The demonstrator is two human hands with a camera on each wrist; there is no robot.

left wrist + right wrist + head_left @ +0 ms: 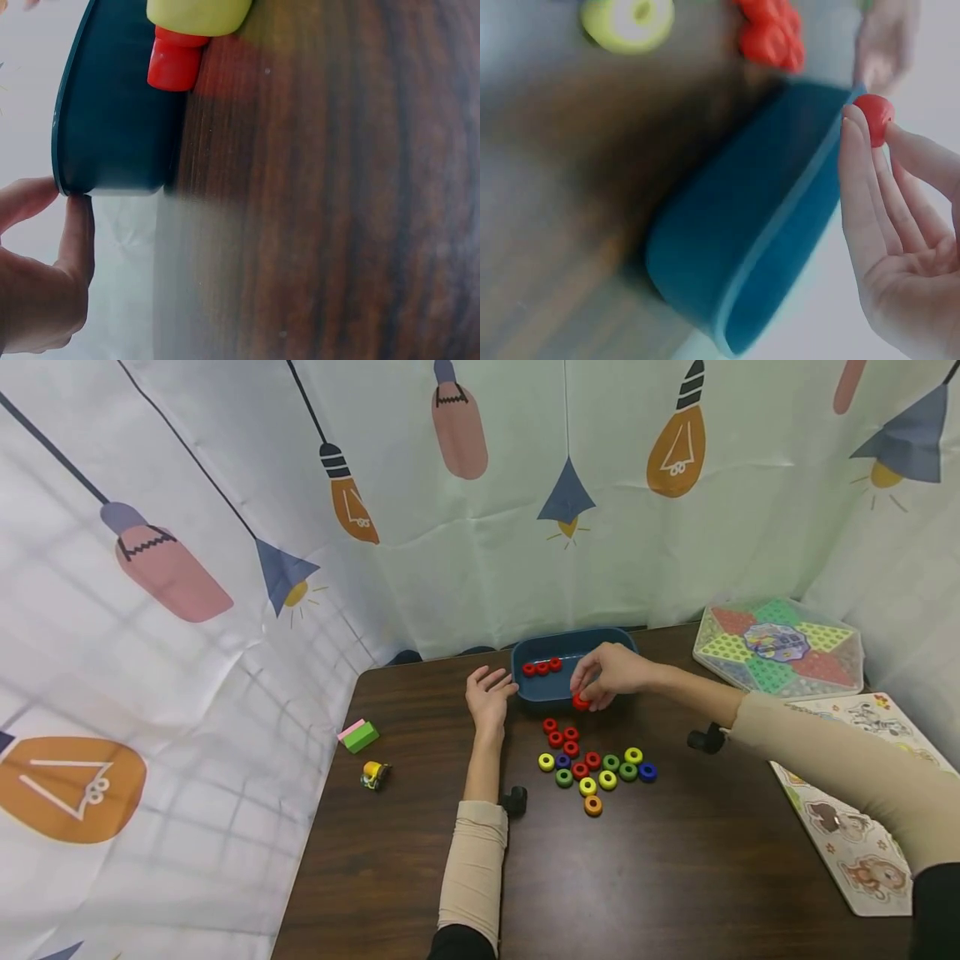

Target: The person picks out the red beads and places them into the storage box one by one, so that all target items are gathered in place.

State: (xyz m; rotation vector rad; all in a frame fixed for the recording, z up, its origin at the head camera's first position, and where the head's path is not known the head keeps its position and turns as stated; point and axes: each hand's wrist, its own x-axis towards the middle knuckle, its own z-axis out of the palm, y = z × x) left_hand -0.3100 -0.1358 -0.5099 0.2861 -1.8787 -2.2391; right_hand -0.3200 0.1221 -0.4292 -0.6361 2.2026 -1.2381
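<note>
My right hand (611, 675) is over the front right part of a dark blue tray (551, 687). Between thumb and fingertips it pinches a small red ring (874, 120), held beside the tray's rim in the right wrist view. Inside the tray, three red rings (542, 668) sit in a row. At the tray's left end is my left hand (489, 700), its fingers loosely extended. Two of its digits touch the tray's corner in the left wrist view, one at the rim and one against the outer wall.
Several red, yellow, green, blue and orange rings (581, 770) lie loose in front of the tray. A toy vehicle (373, 774) and a green block (361, 737) are at the left. A hexagonal game box (780, 647) and an animal-picture board (843, 818) occupy the right side.
</note>
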